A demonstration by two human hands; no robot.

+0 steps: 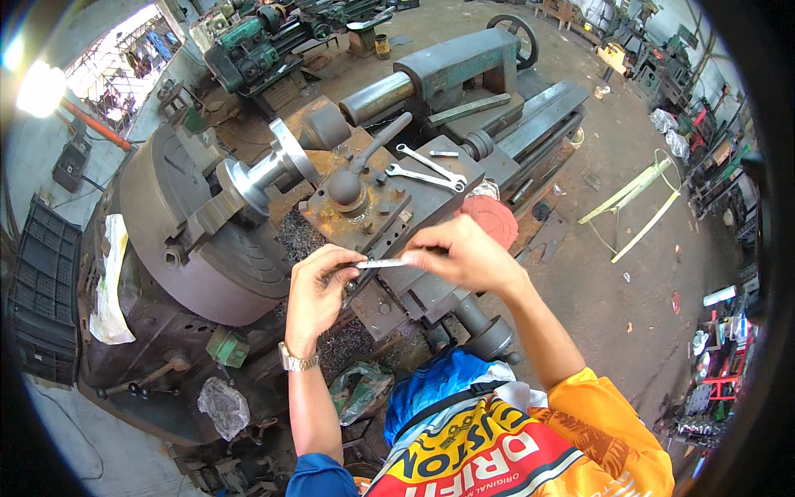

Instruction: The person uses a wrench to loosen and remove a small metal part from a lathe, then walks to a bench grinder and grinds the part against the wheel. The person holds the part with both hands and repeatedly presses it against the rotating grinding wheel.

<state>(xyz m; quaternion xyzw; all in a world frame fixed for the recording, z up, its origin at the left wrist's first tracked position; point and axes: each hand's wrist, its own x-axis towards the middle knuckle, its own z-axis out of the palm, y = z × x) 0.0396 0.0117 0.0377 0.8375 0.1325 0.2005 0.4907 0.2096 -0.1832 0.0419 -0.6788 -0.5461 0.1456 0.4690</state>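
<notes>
Between my two hands, over the lathe's cross slide, is a short, slim silver-white bar (381,263); its exact kind I cannot make out. The fingertips of my left hand (319,286) pinch its left end. At the other end, my right hand (455,253) has thumb and fingers closed on it. Just beyond stands the rusty tool post (352,195) with its ball-ended lever. Two combination wrenches (426,174) lie on the flat plate to the right of that post. A shiny turned metal workpiece (269,170) with flanges sits in the big chuck (195,215).
The tailstock (460,66) with its handwheel stands at the far end of the lathe bed. A red round object (490,222) sits beyond my right hand. Metal chips (300,236) lie under the chuck. A green machine (248,54) stands behind, and a pale frame (633,203) lies on the floor.
</notes>
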